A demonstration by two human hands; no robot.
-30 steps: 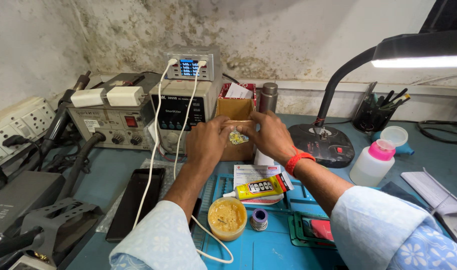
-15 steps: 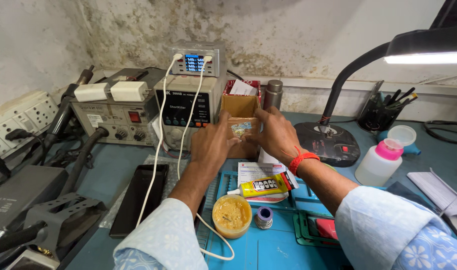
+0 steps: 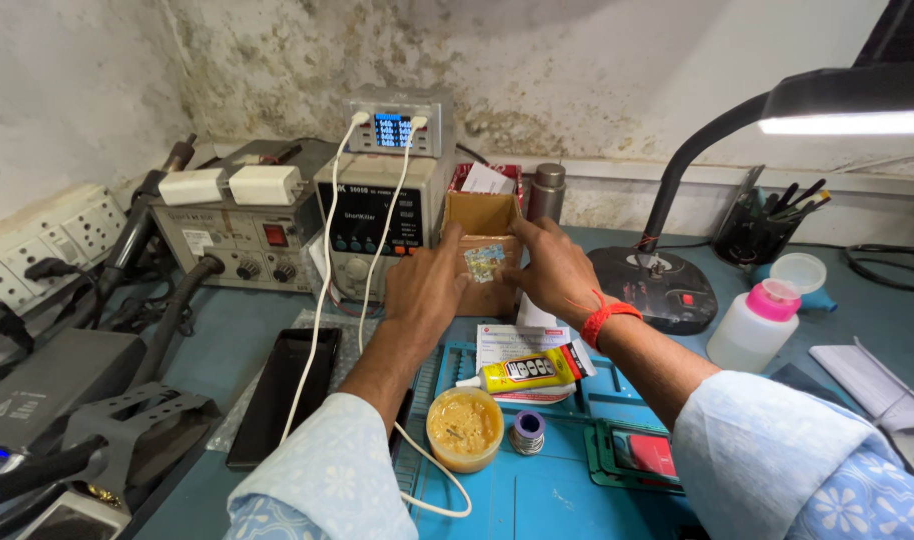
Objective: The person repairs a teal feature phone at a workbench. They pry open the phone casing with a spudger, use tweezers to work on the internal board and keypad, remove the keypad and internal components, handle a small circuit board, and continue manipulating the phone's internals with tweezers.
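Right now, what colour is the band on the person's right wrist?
The wrist band is red-orange, seen best in the head view, just behind the right hand.

Cardboard box (image 3: 484,262) hemmed by power supply (image 3: 369,228), flask (image 3: 547,193)

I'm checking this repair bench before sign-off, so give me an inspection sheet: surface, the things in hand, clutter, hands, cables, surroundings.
Surface: blue-green bench with a blue work mat at the front.
Things in hand: open brown cardboard box, upright, held between both hands.
Clutter: yellow glue tube, tub of tan paste, small solder spool, dark phone, pink-capped bottle, pen holder.
Hands: left hand on the box's left side; right hand, with a red wrist thread, on its right side.
Cables: two white cables run from the small display unit down past the phone.
Surroundings: stained wall, desk lamp, power supply, socket strip.
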